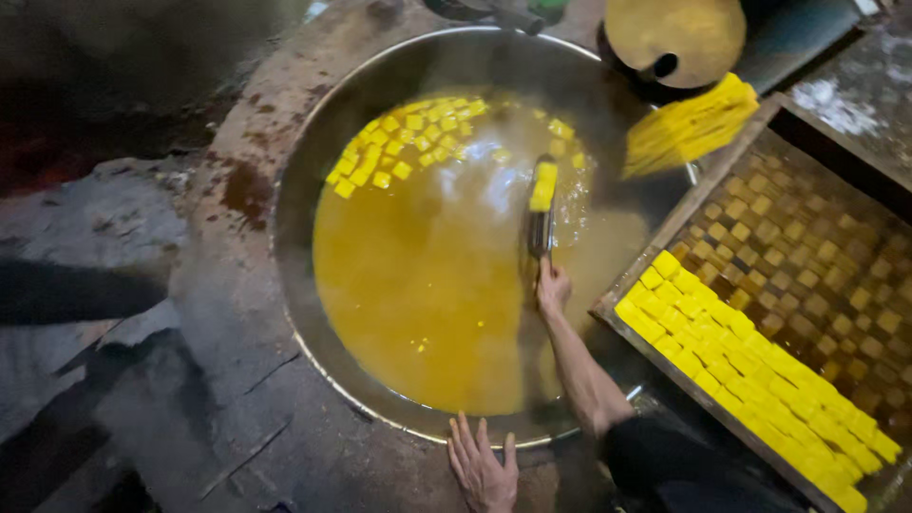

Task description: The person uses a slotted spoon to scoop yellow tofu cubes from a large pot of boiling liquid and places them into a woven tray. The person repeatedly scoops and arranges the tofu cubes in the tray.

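Observation:
A big round metal vat [313, 123] holds steaming yellow liquid [418, 285] with several yellow cubes [399, 142] floating at its far side. My right hand [551, 287] reaches over the liquid and grips the handle of a flat metal scoop [541, 223], which carries a few yellow cubes [543, 182] just above the surface. My left hand [483, 467] rests flat, fingers spread, on the near rim of the vat and holds nothing.
A wooden tray [608, 302] at the right holds rows of yellow cubes [750, 380] over a patterned mesh. A yellow brush-like bundle [689, 125] and a round lid [676, 33] lie beyond the vat. A grey concrete surround [228, 323] encircles it.

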Motion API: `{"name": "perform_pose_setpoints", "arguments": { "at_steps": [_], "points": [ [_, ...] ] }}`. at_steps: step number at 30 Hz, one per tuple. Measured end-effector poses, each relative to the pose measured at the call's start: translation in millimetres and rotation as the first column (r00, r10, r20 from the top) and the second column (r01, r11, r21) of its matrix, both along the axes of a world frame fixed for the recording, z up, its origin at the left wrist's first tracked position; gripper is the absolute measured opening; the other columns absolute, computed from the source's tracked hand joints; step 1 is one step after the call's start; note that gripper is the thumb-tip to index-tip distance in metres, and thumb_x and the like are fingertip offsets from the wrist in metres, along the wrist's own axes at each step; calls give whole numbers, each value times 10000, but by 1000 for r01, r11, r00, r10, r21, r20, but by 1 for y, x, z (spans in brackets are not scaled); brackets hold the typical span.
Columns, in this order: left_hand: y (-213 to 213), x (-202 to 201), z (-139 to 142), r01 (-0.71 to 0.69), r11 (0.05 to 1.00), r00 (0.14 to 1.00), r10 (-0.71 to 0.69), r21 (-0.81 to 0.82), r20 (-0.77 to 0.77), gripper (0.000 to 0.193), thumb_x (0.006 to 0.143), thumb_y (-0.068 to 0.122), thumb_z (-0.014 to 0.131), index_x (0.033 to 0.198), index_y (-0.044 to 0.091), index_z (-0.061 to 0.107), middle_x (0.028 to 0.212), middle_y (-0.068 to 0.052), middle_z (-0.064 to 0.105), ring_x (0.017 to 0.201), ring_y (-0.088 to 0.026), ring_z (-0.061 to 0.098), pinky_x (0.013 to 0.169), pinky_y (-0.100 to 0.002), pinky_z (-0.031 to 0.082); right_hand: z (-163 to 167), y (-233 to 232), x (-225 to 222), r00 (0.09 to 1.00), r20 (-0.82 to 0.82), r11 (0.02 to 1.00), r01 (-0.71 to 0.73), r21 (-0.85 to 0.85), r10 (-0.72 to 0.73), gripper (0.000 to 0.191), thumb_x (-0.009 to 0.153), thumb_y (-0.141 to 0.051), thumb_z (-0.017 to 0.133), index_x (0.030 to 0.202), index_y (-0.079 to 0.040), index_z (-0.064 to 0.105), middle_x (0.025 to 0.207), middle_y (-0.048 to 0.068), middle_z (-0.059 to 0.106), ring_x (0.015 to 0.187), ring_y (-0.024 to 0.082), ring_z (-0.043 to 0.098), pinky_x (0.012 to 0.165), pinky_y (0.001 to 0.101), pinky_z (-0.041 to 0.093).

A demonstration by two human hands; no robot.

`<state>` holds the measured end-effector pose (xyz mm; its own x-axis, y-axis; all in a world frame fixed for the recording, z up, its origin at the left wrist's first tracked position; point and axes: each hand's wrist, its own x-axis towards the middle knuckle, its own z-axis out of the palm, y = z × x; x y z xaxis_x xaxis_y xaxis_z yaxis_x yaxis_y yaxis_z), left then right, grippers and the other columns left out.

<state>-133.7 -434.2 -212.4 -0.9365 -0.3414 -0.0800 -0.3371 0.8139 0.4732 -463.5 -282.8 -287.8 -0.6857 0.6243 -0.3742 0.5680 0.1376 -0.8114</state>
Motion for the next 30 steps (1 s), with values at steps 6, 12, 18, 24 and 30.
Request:
{"name": "perform_pose_setpoints", "arguments": {
  "at_steps": [6, 12, 18, 24, 30],
  "points": [
    [-3, 1, -5, 8, 1000, 997, -8, 6, -75, 651, 847, 488, 685, 1324, 52, 605, 1567, -199, 348, 1468, -379, 270, 1168, -537, 226, -9, -32, 9, 939, 36, 938, -344, 31, 343, 579, 903, -598, 658, 935, -34, 784, 637, 130, 679, 582, 214, 657, 575, 402, 505],
    [-10, 2, -35, 46, 996, 968, -63, 74, 242, 681, 857, 516, 694, 1371, 81, 589, 1649, -223, 251, 1526, -437, 185, 1152, -600, 143, 2, -36, -88, 828, 144, 830, -554, 64, 542, 635, 890, -639, 672, 866, -15, 788, 687, 110, 716, 628, 223, 685, 619, 421, 534],
    [-16, -17, -54, 20, 986, 950, -71, -168, -304, 672, 805, 615, 664, 1211, 81, 628, 1511, -259, 416, 1406, -441, 369, 1095, -633, 290, 22, -24, -184, 644, 300, 497, -747, 441, 703, 585, 943, -624, 625, 892, -65, 790, 881, 213, 742, 837, 386, 710, 750, 517, 531],
    [-25, -39, -53, 4, 971, 928, -93, -240, -360, 676, 780, 675, 658, 1160, 116, 634, 1458, -266, 455, 1355, -463, 411, 1043, -658, 313, 30, -56, -221, 576, 118, 451, -738, 502, 809, 562, 944, -605, 614, 1004, -73, 785, 903, 206, 743, 838, 385, 699, 746, 515, 533],
    [-20, -30, -40, -7, 966, 916, -97, -258, -389, 676, 787, 698, 647, 1154, 131, 638, 1441, -267, 479, 1341, -460, 440, 1037, -653, 328, 45, -92, -173, 600, -155, 618, -778, 114, 785, 556, 940, -586, 634, 1017, -57, 783, 755, 86, 731, 632, 161, 671, 608, 353, 536]
  ]
}}
